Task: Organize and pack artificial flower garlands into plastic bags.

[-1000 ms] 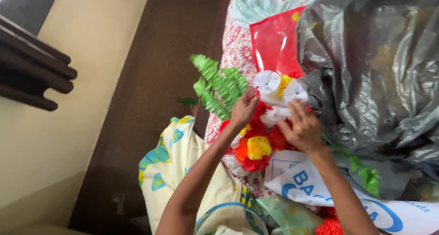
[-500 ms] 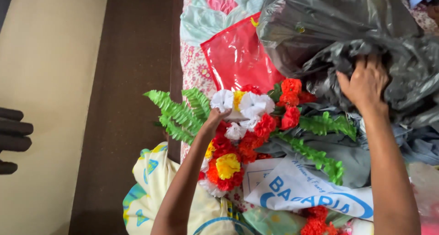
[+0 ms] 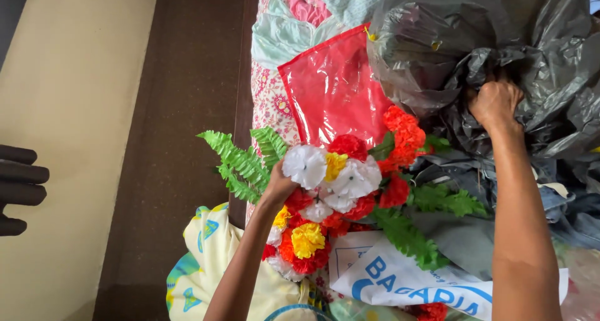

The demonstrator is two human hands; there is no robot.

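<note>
Left hand [image 3: 278,187] grips flower garland [image 3: 334,190]; right hand [image 3: 495,102] clutches grey plastic bag [image 3: 475,40].

Both bare forearms rise from the bottom edge of the view and reach upward, away from the person's body. The left arm comes in from the lower left, angled toward the upper right, with the wrist fairly straight. The left hand [image 3: 278,187] is curled, its back toward the camera, and its fingers are closed in a grip in front of it; the fingertips themselves are hidden. The right arm runs almost straight up along the right side, stretched farther out than the left. The right hand [image 3: 495,102] is clenched into a tight fist with the knuckles [image 3: 500,87] uppermost and the fingers folded under, out of sight. The two hands are well apart.
</note>
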